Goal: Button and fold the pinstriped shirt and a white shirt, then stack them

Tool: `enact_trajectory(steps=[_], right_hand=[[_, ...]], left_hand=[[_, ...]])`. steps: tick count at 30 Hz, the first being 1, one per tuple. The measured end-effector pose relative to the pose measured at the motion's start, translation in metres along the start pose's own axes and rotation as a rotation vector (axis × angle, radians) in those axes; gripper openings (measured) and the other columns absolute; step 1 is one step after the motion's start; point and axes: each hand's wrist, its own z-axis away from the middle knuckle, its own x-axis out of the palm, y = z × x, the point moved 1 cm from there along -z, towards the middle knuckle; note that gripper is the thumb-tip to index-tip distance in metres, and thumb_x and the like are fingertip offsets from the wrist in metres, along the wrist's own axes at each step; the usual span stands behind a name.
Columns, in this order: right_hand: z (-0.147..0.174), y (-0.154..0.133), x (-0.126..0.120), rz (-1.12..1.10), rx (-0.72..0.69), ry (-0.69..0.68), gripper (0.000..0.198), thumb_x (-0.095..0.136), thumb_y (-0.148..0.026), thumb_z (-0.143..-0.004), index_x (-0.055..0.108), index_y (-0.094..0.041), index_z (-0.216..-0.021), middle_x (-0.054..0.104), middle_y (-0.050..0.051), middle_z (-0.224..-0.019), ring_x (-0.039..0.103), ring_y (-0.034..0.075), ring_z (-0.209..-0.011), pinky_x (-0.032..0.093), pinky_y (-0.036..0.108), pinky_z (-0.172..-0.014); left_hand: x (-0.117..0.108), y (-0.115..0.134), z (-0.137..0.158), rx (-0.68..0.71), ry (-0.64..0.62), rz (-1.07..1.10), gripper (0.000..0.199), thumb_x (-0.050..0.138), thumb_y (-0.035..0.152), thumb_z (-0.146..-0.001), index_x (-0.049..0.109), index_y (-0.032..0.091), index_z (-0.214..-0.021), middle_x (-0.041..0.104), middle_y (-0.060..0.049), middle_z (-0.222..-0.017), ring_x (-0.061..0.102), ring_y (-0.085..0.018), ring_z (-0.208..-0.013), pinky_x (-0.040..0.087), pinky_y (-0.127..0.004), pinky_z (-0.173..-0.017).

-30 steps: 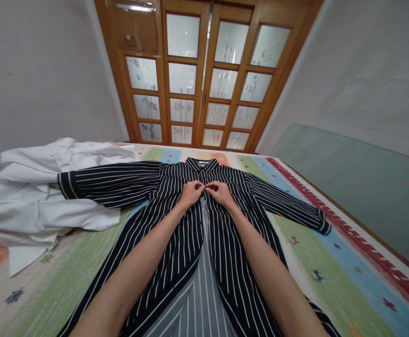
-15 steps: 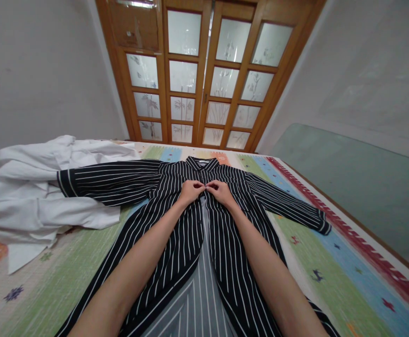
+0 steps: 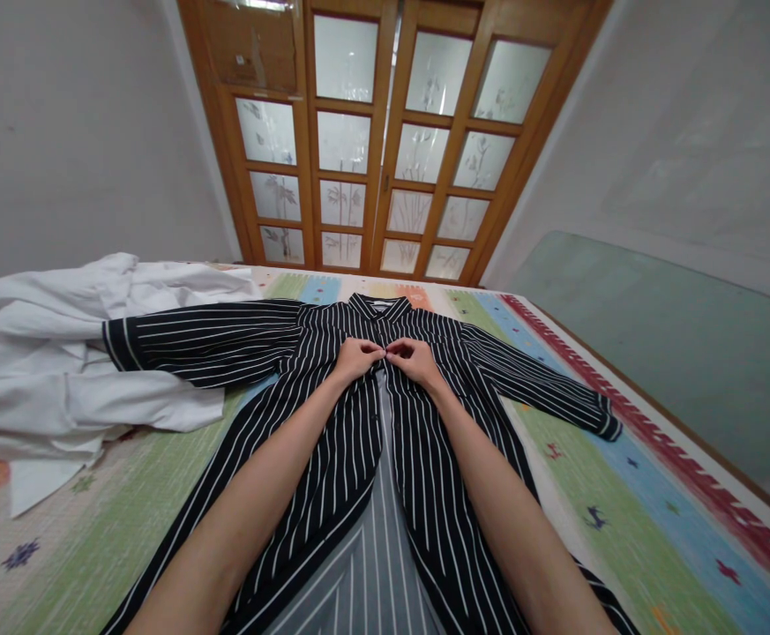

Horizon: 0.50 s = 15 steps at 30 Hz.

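A black shirt with white stripes [image 3: 338,441] lies face up with its collar away from me and its sleeves spread to both sides. Its front hangs apart below the chest, showing the greyish inside of the back. My left hand [image 3: 358,358] pinches the front edge at chest height. Right beside it, my right hand [image 3: 413,360] pinches the opposite edge, and the fingertips of both hands meet at the placket. Any button between them is hidden by the fingers. Farther down, small buttons show faintly along the left edge.
A crumpled white cloth [image 3: 93,388] lies at the left, partly under the shirt's left-side sleeve. Beneath everything is a colourful patterned cover [image 3: 596,476]. Wooden doors with glass panes [image 3: 371,141] stand behind, and a pale green panel [image 3: 662,344] leans along the right wall.
Both hands stay pinched at the same spot on the placket, with only slight finger movement. The view has shifted very slightly.
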Motion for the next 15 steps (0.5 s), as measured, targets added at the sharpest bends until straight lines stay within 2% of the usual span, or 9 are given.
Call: enact_trajectory(steps=[6, 10, 15], right_hand=[[0.0, 0.0018, 0.0003, -0.044, 0.002, -0.02, 0.017, 0.071, -0.031, -0.07, 0.072, -0.017, -0.08, 0.073, 0.005, -0.077, 0.065, 0.017, -0.067, 0.052, 0.03, -0.065], [-0.0001, 0.0023, 0.0007, -0.07, 0.026, -0.019, 0.018, 0.072, -0.031, -0.068, 0.071, -0.017, -0.078, 0.072, 0.004, -0.072, 0.063, 0.016, -0.063, 0.05, 0.029, -0.061], [0.0, 0.0024, 0.0009, -0.088, 0.034, -0.01, 0.017, 0.073, -0.031, -0.067, 0.071, -0.017, -0.077, 0.072, 0.004, -0.073, 0.065, 0.017, -0.065, 0.051, 0.029, -0.063]], left_hand=[[0.0002, -0.0001, -0.0003, -0.014, 0.008, 0.005, 0.004, 0.072, 0.017, -0.072, 0.076, 0.016, -0.072, 0.075, -0.005, -0.074, 0.069, -0.017, -0.071, 0.053, -0.027, -0.071], [0.0012, -0.0001, -0.0011, -0.024, 0.006, -0.011, 0.006, 0.07, 0.016, -0.073, 0.076, 0.016, -0.073, 0.075, -0.005, -0.073, 0.068, -0.016, -0.069, 0.052, -0.027, -0.07], [0.0022, 0.0018, 0.0005, 0.014, 0.002, -0.071, 0.009, 0.067, 0.015, -0.074, 0.076, 0.014, -0.075, 0.075, -0.006, -0.074, 0.069, -0.017, -0.071, 0.051, -0.026, -0.07]])
